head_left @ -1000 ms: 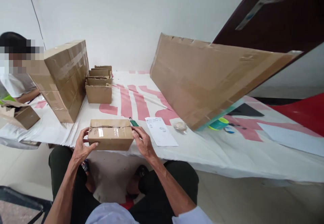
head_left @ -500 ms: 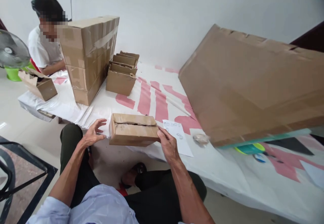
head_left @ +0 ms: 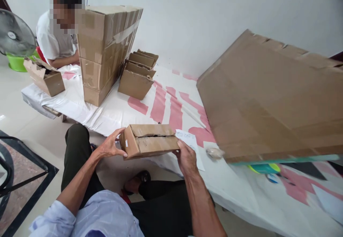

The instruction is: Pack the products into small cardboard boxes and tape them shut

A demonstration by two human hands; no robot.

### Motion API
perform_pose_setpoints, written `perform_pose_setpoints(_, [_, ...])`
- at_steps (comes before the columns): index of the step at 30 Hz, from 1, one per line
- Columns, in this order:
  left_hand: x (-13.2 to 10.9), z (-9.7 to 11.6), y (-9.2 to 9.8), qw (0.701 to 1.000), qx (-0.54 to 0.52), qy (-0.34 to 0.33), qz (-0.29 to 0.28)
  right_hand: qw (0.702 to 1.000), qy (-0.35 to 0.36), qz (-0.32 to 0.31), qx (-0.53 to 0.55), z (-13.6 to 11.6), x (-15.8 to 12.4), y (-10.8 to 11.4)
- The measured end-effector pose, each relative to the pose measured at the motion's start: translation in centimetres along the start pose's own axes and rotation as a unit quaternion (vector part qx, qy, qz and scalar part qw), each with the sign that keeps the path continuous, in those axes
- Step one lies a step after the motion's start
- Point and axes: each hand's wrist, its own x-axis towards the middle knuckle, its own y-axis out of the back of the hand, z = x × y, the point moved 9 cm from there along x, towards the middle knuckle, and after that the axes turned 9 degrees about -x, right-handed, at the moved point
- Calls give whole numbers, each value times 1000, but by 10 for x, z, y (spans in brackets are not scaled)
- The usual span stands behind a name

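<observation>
Stacked boxes (head_left: 107,51): standing on the surface (head_left: 241,183), pale tape running across their sides.
Open boxes (head_left: 136,83): standing in a row just right of the stack.
Left hand (head_left: 111,146): pinching the left end of the closed carton (head_left: 157,144), thumb at the lower near corner, fingers behind.
White label (head_left: 126,143): sitting on the carton's left end face, too small to read.
Carton position: resting between both hands at the near edge of the surface; whether its base is touching cannot be told.
Carton direction: long axis running roughly left to right, labelled end pointing left, torn lengthwise seam facing up.
Top marks: showing faintly beside the seam, illegible.
Right hand (head_left: 186,156): gripping the right near corner.
Paper sheet (head_left: 190,139): lying partly behind the right hand, bearing small unreadable marks.
Clear packet (head_left: 215,153): lying right of the sheet.
Cardboard panel (head_left: 268,101): leaning at far right.
</observation>
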Motion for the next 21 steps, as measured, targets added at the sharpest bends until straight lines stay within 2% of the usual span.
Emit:
perform_pose_setpoints(4, [2,12,-3,999,15,-22,18,998,-40,36,34,3,-2,5])
perform_pose_setpoints(9, [1,19,-14,996,75,-52,-11,996,-52,51,45,2,-2,5])
perform_pose_setpoints(12, [2,19,-19,993,101,-66,-10,995,-60,61,48,1,-4,5])
perform_pose_setpoints(16, [6,29,-14,992,101,-78,10,998,-55,29,26,-3,-3,-1])
perform_pose_setpoints(19, [9,46,-3,987,123,-97,18,999,-27,-10,-33,-18,-2,-7])
perform_pose_setpoints(21, [12,57,3,984,147,-101,18,993,45,21,-103,-51,-5,-3])
